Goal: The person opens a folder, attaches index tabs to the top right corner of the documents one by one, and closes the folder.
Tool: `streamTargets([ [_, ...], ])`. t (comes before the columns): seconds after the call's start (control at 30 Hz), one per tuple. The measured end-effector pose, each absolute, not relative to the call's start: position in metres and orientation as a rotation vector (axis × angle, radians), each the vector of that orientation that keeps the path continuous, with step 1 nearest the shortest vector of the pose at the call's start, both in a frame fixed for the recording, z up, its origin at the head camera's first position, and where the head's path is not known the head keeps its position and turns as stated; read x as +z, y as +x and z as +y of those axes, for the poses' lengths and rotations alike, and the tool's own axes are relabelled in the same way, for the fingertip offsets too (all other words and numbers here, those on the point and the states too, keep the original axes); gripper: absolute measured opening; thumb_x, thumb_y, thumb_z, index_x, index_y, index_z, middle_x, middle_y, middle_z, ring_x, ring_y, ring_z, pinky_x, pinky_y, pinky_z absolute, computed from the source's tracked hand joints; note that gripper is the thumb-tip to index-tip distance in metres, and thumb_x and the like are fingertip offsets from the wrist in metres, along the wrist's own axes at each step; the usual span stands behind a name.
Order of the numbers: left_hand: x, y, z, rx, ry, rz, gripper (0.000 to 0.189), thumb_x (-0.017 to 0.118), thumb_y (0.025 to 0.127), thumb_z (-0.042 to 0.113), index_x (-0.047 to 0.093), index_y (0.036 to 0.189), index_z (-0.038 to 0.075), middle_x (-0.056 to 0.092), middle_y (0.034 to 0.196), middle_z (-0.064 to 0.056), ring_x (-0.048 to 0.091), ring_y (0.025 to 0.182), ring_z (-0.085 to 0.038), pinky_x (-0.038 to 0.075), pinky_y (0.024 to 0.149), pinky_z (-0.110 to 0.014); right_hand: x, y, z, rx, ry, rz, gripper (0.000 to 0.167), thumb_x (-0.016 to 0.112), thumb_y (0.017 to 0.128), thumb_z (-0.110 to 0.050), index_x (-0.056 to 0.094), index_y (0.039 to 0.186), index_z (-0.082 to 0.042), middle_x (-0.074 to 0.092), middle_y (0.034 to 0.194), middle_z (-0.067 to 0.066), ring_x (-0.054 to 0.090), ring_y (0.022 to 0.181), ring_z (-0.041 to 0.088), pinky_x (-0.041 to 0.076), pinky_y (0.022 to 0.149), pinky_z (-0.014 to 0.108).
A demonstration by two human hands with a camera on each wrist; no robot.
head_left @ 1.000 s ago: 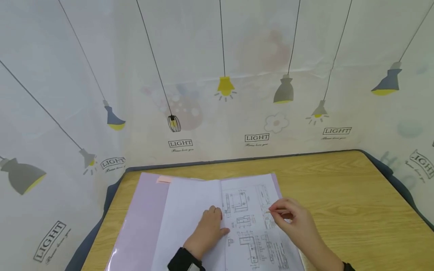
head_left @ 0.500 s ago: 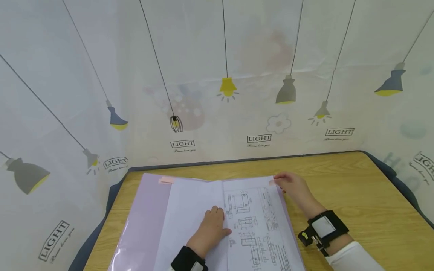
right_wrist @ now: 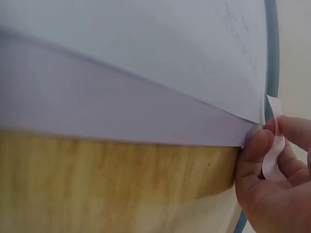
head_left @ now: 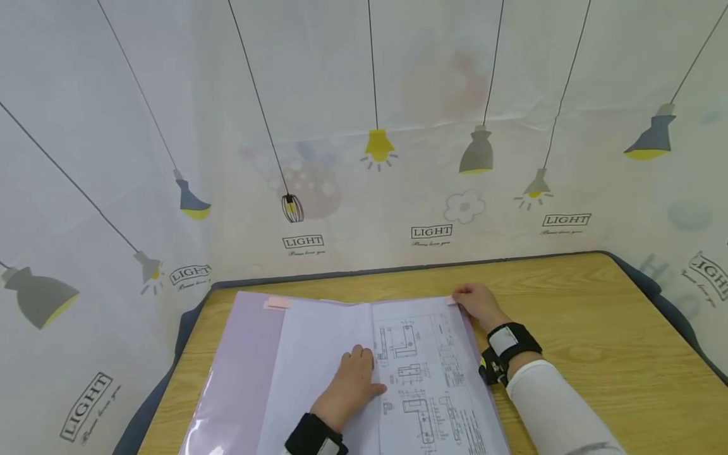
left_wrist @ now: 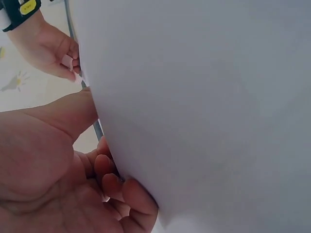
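A purple folder (head_left: 241, 360) lies open on the table, holding a blank left page (head_left: 318, 341) and a right page (head_left: 438, 404) printed with technical drawings. My left hand (head_left: 348, 387) rests on the left page beside the fold, thumb spread toward the drawings. At the far right corner of the printed page, my right hand (head_left: 479, 304) pinches a pale pink sticky strip (right_wrist: 273, 160). The strip curves between thumb and fingers in the right wrist view, its upper end beside the page's edge. Whether it sticks to the paper I cannot tell.
Another pink sticky strip (head_left: 277, 303) sits at the folder's top left. Wood-patterned table surface (head_left: 597, 328) extends to the right. A wall covering (head_left: 341, 76) printed with hanging lamps rises behind the table's dark edge.
My right hand has moved from above the middle of the printed page's right side up to its far right corner, bringing the pink strip there. The left hand stays in place.
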State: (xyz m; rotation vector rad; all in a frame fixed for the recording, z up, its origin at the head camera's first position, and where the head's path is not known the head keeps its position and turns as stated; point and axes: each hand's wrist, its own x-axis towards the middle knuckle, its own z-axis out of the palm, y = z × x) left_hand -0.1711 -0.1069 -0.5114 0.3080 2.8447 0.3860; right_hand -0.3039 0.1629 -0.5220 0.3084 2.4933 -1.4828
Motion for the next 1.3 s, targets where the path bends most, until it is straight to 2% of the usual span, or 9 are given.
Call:
streamTargets([
  [0.27,-0.509,-0.172,-0.105,0.393,0.275,2.827,0.053,0.077,0.075,0.037,0.051,0.107,0.004,0.043,0.092,-0.004,0.039,0.079,-0.016,0.036,0.066,-0.027,-0.521,-0.312,0.159,-1.42,0.406,2.484,0.027,0.055,0.093,-0.013,0.06,0.112,0.006,0.059,0.094,0.013,0.053,0.074,0.017,0.043,0.058,0.021],
  [0.43,-0.512,-0.173,-0.106,0.402,0.282,2.832,0.051,0.077,0.075,0.036,0.051,0.106,0.005,0.043,0.091,-0.004,0.039,0.078,-0.016,0.036,0.065,-0.026,-0.519,-0.313,0.155,-1.355,0.422,2.521,0.025,0.056,0.092,-0.012,0.061,0.109,0.006,0.06,0.094,0.014,0.054,0.075,0.018,0.042,0.058,0.022],
  [0.8,-0.513,-0.172,-0.106,0.41,0.262,2.834,0.048,0.078,0.075,0.035,0.05,0.102,0.006,0.041,0.089,-0.003,0.038,0.078,-0.016,0.036,0.065,-0.026,-0.517,-0.312,0.148,-1.144,0.329,2.711,0.021,0.058,0.087,-0.009,0.066,0.099,0.007,0.064,0.099,0.019,0.057,0.081,0.025,0.046,0.067,0.031],
  [1.07,-0.512,-0.171,-0.107,0.415,0.282,2.843,0.047,0.078,0.075,0.036,0.049,0.098,0.007,0.041,0.089,-0.003,0.038,0.078,-0.016,0.035,0.065,-0.026,-0.515,-0.311,0.148,-1.087,0.307,2.737,0.022,0.058,0.087,-0.009,0.066,0.099,0.008,0.065,0.098,0.02,0.057,0.078,0.025,0.046,0.064,0.031],
  [1.3,-0.51,-0.171,-0.107,0.446,0.268,2.827,0.045,0.078,0.075,0.035,0.049,0.097,0.008,0.04,0.089,-0.003,0.038,0.078,-0.017,0.035,0.065,-0.027,-0.515,-0.31,0.147,-1.082,0.319,2.748,0.021,0.056,0.088,-0.009,0.066,0.099,0.007,0.065,0.099,0.02,0.058,0.082,0.027,0.048,0.071,0.035],
])
